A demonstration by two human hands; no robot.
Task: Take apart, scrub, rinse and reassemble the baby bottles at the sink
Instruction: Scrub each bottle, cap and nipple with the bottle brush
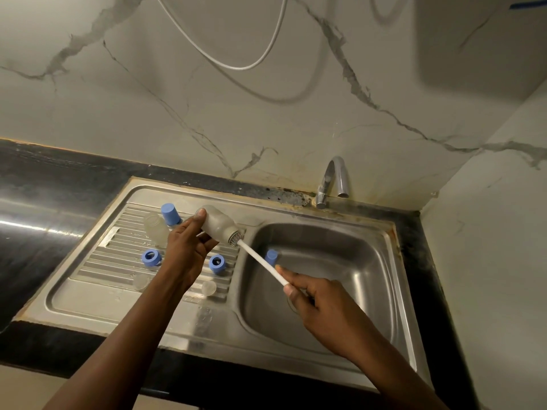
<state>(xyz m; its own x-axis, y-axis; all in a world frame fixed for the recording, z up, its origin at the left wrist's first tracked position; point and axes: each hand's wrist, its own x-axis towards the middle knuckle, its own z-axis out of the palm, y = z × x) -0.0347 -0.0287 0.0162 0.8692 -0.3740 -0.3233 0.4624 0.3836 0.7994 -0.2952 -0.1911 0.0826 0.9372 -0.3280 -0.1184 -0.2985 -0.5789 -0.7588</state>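
Note:
My left hand (189,247) grips a clear baby bottle (220,224) on its side above the drainboard, its mouth towards the basin. My right hand (310,294) pinches the white handle of a bottle brush (260,260) whose bristle head sits in the bottle's mouth. A second clear bottle (155,229) stands on the drainboard. Beside it stands a blue cap (170,214). Two blue collar rings (151,257) (218,264) lie on the ribs. Two clear teats (141,281) (209,287) lie nearer me. Another blue cap (271,256) lies in the basin.
The steel sink (381,279) sits in a black counter (59,184), with the drainboard left and the basin right. A chrome tap (334,180) stands behind the basin; no water runs. Marble walls close the back and right. A white hose (236,65) hangs on the wall.

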